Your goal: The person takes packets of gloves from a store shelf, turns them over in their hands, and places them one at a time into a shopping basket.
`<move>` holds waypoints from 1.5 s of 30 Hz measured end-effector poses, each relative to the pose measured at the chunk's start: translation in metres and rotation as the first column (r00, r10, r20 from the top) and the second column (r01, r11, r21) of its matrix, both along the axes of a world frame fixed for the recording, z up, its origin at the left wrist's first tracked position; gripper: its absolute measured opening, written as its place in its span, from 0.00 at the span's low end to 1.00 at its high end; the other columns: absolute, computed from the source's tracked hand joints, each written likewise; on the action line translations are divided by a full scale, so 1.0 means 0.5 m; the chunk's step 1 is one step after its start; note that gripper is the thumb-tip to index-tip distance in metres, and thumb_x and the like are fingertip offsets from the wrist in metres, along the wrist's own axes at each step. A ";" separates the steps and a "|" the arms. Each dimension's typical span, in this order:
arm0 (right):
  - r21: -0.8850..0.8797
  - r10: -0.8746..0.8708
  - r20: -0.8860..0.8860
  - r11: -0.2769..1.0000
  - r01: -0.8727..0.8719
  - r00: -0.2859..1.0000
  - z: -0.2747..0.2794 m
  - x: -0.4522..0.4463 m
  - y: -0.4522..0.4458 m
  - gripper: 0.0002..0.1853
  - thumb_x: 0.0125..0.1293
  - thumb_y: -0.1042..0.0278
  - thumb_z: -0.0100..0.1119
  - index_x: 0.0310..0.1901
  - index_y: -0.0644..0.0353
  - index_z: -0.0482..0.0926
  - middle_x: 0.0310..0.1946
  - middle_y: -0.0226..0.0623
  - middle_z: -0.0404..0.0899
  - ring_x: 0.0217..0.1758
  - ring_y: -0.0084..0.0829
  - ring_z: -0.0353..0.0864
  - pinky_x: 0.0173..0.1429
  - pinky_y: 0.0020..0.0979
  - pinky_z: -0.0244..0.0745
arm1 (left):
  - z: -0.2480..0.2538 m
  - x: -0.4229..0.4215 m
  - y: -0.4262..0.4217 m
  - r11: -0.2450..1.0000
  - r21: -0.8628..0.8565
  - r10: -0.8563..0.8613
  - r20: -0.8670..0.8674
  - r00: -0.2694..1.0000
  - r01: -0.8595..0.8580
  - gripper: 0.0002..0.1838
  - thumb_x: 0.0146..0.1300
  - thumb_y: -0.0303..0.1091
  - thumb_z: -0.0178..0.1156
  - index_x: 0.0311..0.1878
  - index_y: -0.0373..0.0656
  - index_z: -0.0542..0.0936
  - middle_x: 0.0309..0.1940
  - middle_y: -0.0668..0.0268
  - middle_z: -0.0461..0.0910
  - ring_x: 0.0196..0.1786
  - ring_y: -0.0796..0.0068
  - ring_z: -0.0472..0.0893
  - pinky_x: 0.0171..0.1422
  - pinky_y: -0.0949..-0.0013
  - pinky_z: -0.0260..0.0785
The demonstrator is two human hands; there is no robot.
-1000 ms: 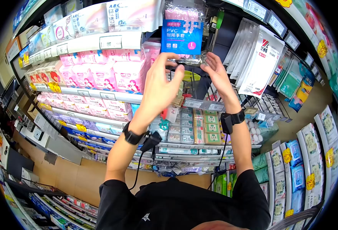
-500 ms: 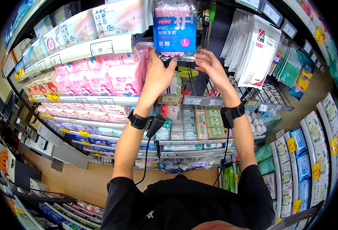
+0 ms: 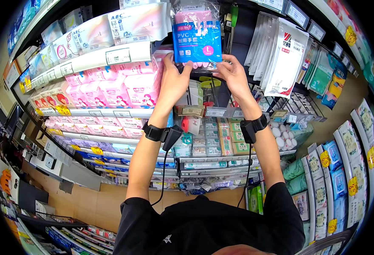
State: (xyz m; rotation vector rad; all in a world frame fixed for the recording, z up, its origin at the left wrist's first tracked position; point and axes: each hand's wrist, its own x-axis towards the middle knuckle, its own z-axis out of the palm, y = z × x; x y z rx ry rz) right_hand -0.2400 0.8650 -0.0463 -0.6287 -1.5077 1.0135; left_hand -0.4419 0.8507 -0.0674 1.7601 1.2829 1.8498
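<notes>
A clear packet of pink PVC gloves (image 3: 198, 40) with a blue label hangs upright at the top of the head view. My left hand (image 3: 176, 80) grips its lower left corner, thumb in front and fingers partly hidden behind. At the lower right corner, my right hand (image 3: 234, 77) pinches the plastic edge between thumb and fingers. The packet's top runs out of the frame, so how it hangs cannot be seen. Each wrist carries a black strap with a small device and cable.
Pink packs (image 3: 141, 91) and white ABC packs (image 3: 136, 23) line the shelves to the left. White hanging packets (image 3: 286, 59) are on hooks to the right. Below my hands, a price-label rail (image 3: 216, 111) sticks out above boxed goods. Green packs (image 3: 296, 170) stand lower right.
My right hand has closed from loosely spread fingers onto the packet's lower right corner. The packet has shifted slightly right and down in view and now tilts a little.
</notes>
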 end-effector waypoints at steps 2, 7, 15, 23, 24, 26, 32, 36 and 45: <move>0.011 -0.006 -0.025 1.000 0.006 1.000 0.007 0.004 -0.014 0.17 0.75 0.72 0.55 0.61 0.67 0.69 0.48 0.43 0.83 0.49 0.27 0.83 0.56 0.30 0.81 | 0.003 0.000 -0.005 0.999 0.031 -0.029 0.040 0.999 0.028 0.43 0.70 0.46 0.62 0.71 0.24 0.52 0.65 0.39 0.70 0.68 0.56 0.73 0.71 0.62 0.64; 0.034 0.025 -0.091 0.999 -0.022 0.995 0.013 0.024 -0.033 0.18 0.75 0.72 0.54 0.63 0.69 0.69 0.47 0.42 0.83 0.46 0.27 0.83 0.54 0.30 0.81 | 0.034 0.018 -0.049 0.994 0.068 -0.096 0.208 0.973 0.083 0.43 0.69 0.44 0.64 0.71 0.22 0.54 0.63 0.36 0.71 0.65 0.52 0.76 0.65 0.59 0.71; 0.131 -0.048 -0.060 0.990 0.055 0.997 0.056 0.041 -0.102 0.17 0.76 0.71 0.53 0.61 0.70 0.72 0.48 0.42 0.84 0.46 0.26 0.84 0.52 0.29 0.81 | 0.060 0.016 -0.064 0.951 0.157 -0.302 0.283 0.910 0.267 0.34 0.68 0.34 0.66 0.70 0.26 0.63 0.57 0.51 0.78 0.49 0.73 0.82 0.51 0.74 0.74; 0.238 -0.057 -0.018 0.969 0.060 0.998 0.063 0.043 -0.176 0.16 0.75 0.74 0.54 0.60 0.70 0.72 0.48 0.42 0.84 0.46 0.23 0.83 0.50 0.29 0.82 | 0.053 0.019 -0.100 0.943 0.147 -0.326 0.234 0.916 0.298 0.30 0.67 0.29 0.66 0.68 0.29 0.68 0.55 0.57 0.80 0.46 0.77 0.82 0.46 0.75 0.76; 0.252 -0.066 -0.008 0.966 0.066 0.998 0.062 0.044 -0.184 0.15 0.75 0.74 0.54 0.60 0.70 0.72 0.48 0.42 0.84 0.46 0.23 0.82 0.49 0.30 0.82 | 0.052 0.021 -0.106 0.938 0.138 -0.342 0.246 0.907 0.317 0.30 0.67 0.28 0.66 0.68 0.29 0.68 0.54 0.57 0.80 0.45 0.77 0.82 0.45 0.75 0.76; 0.260 -0.070 -0.004 0.963 0.069 0.998 0.059 0.047 -0.195 0.15 0.75 0.74 0.54 0.60 0.70 0.73 0.47 0.41 0.84 0.46 0.23 0.82 0.49 0.29 0.82 | 0.047 0.022 -0.117 0.935 0.128 -0.354 0.261 0.898 0.331 0.30 0.67 0.28 0.66 0.68 0.30 0.67 0.54 0.58 0.80 0.45 0.78 0.81 0.45 0.76 0.75; 0.276 -0.058 -0.006 0.960 0.058 0.998 0.056 0.056 -0.227 0.16 0.75 0.74 0.54 0.60 0.70 0.72 0.47 0.41 0.83 0.47 0.23 0.82 0.48 0.29 0.83 | 0.040 0.031 -0.150 0.930 0.183 -0.358 0.271 0.893 0.318 0.31 0.66 0.29 0.67 0.69 0.30 0.67 0.54 0.58 0.80 0.44 0.79 0.81 0.45 0.77 0.74; 0.280 -0.082 -0.004 0.957 0.079 0.997 0.059 0.065 -0.248 0.16 0.75 0.74 0.55 0.60 0.71 0.71 0.49 0.42 0.83 0.48 0.24 0.82 0.48 0.29 0.83 | 0.040 0.042 -0.179 0.921 0.209 -0.378 0.288 0.880 0.328 0.32 0.66 0.29 0.68 0.69 0.31 0.67 0.54 0.58 0.80 0.44 0.79 0.81 0.45 0.76 0.73; 0.318 -0.064 0.001 0.946 0.060 0.998 0.065 0.072 -0.284 0.16 0.75 0.75 0.53 0.61 0.71 0.70 0.50 0.43 0.82 0.49 0.25 0.82 0.47 0.31 0.83 | 0.040 0.054 -0.214 0.926 0.231 -0.360 0.298 0.884 0.299 0.33 0.66 0.30 0.68 0.70 0.31 0.67 0.54 0.58 0.80 0.44 0.80 0.82 0.45 0.76 0.73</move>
